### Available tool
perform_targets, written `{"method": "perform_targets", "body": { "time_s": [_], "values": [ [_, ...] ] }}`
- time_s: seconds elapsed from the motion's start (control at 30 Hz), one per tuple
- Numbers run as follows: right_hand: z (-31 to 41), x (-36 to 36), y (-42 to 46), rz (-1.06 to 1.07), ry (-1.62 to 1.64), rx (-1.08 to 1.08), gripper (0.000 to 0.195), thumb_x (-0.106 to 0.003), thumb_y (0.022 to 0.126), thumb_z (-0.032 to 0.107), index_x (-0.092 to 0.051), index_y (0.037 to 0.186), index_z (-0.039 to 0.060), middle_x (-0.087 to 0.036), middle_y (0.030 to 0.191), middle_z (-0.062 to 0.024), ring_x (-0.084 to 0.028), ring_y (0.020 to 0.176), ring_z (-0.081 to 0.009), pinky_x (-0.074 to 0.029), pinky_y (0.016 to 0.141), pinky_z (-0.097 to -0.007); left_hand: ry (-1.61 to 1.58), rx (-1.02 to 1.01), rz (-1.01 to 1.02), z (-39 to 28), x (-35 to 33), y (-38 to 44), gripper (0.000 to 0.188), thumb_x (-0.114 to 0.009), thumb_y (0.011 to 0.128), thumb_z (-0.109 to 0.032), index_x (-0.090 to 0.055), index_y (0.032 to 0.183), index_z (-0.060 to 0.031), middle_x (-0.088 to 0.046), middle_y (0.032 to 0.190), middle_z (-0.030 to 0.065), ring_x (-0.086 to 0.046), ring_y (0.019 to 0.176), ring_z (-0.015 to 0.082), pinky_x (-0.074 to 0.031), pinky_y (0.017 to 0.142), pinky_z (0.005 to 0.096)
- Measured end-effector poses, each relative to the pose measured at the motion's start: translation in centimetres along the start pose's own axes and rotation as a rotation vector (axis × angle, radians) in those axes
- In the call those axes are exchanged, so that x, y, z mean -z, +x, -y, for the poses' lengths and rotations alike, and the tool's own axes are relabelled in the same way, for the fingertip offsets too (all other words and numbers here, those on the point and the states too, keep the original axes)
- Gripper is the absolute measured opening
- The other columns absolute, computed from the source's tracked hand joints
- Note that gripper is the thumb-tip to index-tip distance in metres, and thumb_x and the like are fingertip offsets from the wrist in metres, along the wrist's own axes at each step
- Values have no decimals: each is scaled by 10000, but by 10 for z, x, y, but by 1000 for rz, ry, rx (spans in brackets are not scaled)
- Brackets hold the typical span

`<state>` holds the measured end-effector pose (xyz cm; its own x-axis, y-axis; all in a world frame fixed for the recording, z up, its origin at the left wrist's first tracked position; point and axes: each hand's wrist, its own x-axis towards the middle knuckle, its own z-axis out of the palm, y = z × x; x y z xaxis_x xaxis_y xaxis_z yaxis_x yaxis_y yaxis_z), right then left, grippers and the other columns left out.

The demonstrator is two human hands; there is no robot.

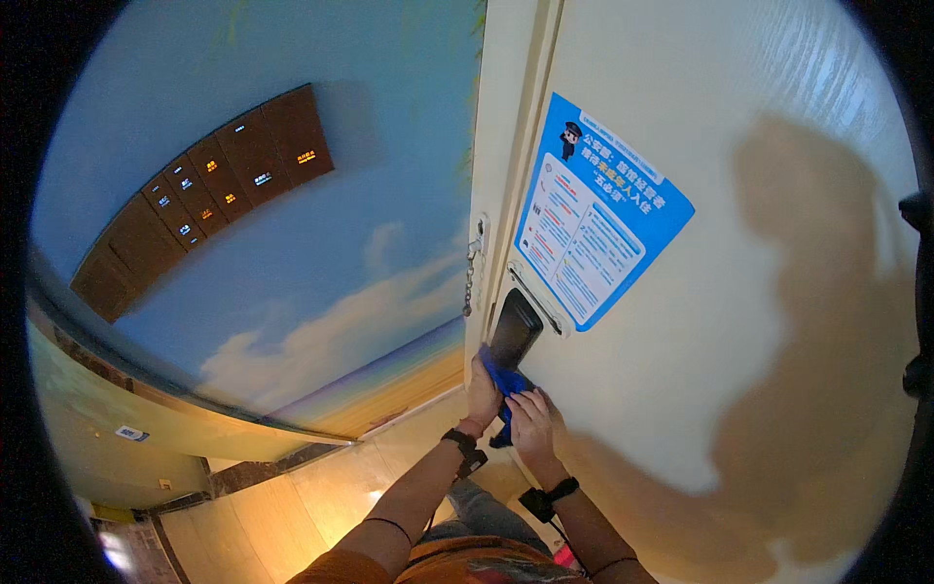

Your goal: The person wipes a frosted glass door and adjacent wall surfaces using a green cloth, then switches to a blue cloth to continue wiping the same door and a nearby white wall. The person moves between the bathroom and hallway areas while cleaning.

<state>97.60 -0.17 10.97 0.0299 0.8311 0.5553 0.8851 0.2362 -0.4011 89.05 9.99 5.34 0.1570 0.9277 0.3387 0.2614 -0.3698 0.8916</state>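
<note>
A blue cloth is bunched between my hands at the lower end of a black door lock housing. My left hand grips the cloth from the door's edge side, its fingers partly hidden. From the other side, the fingers of my right hand close on the cloth, and a loose end of it hangs below them. The lock housing is mounted on a white door. Whatever lies under the cloth cannot be seen.
Above the lock are a door-guard plate and a blue poster with writing. A door chain hangs from the frame. Left is a painted wall with a dark switch panel. Light floor tiles lie below.
</note>
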Motion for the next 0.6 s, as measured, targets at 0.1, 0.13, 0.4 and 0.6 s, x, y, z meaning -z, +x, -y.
{"method": "perform_targets", "body": {
  "time_s": [0.1,0.13,0.4,0.6],
  "values": [
    [4,-8,8,11,30,-7,213,-588,786,-4,-680,972,-51,-652,1038,-174,-575,1051,-337,-424,1014,-494,175,297,320,9,20,24,425,-491,904,-86,-371,1301,9,-506,1201,323,-538,1021,491,-450,851,503],
    [5,-13,9,18,38,-5,212,-588,789,-5,-681,974,-51,-652,1038,-176,-574,1048,-340,-425,1012,-492,161,24,145,23,20,25,289,-476,910,-97,-470,1179,10,-563,1110,322,-571,913,499,-467,768,532],
    [29,-19,46,94,87,-17,202,-613,841,18,-674,1021,-50,-653,1077,-182,-579,1064,-348,-469,955,-470,221,167,-14,44,37,33,124,-511,897,-102,-510,958,6,-623,828,284,-596,765,482,-468,653,519],
    [87,0,114,-95,283,44,225,-591,874,6,-663,1084,-29,-644,1115,-175,-584,1079,-354,-475,931,-435,117,44,-361,-52,127,16,547,-475,939,-17,-293,1454,9,-531,1239,295,-599,851,407,-442,908,455]
  ]
}}
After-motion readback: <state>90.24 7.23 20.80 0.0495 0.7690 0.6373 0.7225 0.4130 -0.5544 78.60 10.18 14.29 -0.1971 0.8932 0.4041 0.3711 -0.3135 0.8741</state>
